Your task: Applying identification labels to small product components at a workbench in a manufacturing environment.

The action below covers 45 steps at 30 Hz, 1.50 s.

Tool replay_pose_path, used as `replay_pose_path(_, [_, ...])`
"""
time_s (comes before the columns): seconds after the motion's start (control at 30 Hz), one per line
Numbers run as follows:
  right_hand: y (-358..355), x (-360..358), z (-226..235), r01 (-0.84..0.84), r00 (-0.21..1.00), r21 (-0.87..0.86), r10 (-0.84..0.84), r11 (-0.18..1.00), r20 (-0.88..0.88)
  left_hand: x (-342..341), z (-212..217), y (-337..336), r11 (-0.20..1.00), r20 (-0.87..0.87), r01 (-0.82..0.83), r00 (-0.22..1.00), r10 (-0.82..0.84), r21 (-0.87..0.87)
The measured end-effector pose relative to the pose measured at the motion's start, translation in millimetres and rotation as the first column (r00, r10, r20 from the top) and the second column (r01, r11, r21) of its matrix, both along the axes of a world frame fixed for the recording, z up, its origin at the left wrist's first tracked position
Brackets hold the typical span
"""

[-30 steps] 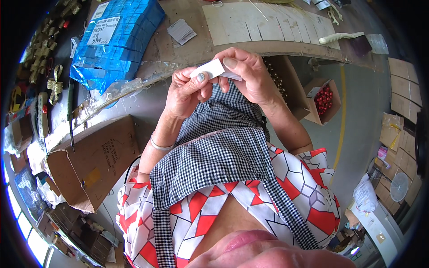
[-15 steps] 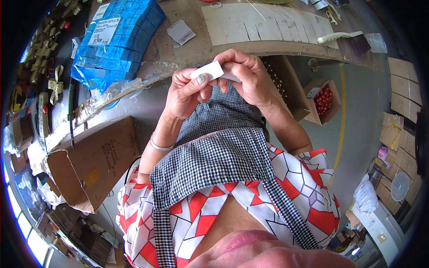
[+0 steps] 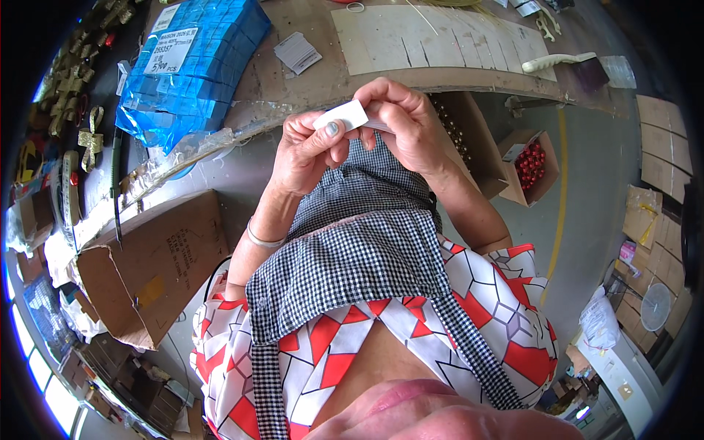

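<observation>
**White cards gripped by two hands at the edge of the bench**

The left hand pinches one end of the top card, thumb flat on its face and fingers curled beneath. The right hand is closed round the other end; its bent fingers cover that part, and only thin edges show below, so the cards cannot be counted. Both hands are in front of the apron. Their upper fingers overlap the bench's front edge in this view; whether they touch it cannot be told.

Beyond that edge, a strip of brown bench top runs up to a loose pile of cards. The blue pack is left of the pile, cut off by the upper border; the white board is to its right, with a white-handled tool near its right end.

Below the bench, the right forearm partly hides a box of gold beads. Next to it is a box of red balls, with grey floor stretching to the right. Shapes at the far left blur into the dark rim.
</observation>
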State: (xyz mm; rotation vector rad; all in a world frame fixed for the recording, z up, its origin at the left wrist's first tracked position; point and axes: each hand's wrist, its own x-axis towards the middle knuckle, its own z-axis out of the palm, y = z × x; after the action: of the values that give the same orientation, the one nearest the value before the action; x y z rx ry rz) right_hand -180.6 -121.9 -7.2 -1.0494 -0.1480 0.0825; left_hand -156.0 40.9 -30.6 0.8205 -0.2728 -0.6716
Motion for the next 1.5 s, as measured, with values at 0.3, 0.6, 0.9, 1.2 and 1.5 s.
replay_pose_path(0.3, [2.1, -1.3, -3.4, -0.026, 0.999, 0.079, 0.028, 0.997, -0.027, 0.3, -0.4, -0.4, 0.999, -0.024, 0.025, 0.999, -0.026, -0.032])
replay_pose_path(0.6, [-2.8, 1.0, -0.8, -0.01, 1.0, -0.055, 0.011, 0.998, 0.017, 0.4, -1.3, -0.8, 1.0, -0.001, -0.005, 1.0, 0.005, -0.003])
replay_pose_path(0.9, [-1.2, 1.6, -1.2, -0.032, 0.999, 0.028, 0.033, 0.999, -0.02, 3.5, -0.6, 0.8, 0.999, -0.01, 0.032, 0.999, -0.032, 0.02])
replay_pose_path(1.2, [-16.8, 7.2, 9.3, -0.042, 0.998, -0.328, 0.057, 0.944, 0.035, 8.8, 5.1, -0.7, 0.987, 0.063, -0.024, 0.998, 0.014, 0.158])
replay_pose_path(1.5, [-36.1, 20.8, 18.9, 0.173, 0.975, -0.66, -0.033, 0.731, 0.219, 14.6, 14.3, -12.4, 0.898, 0.162, -0.248, 0.966, 0.201, 0.363])
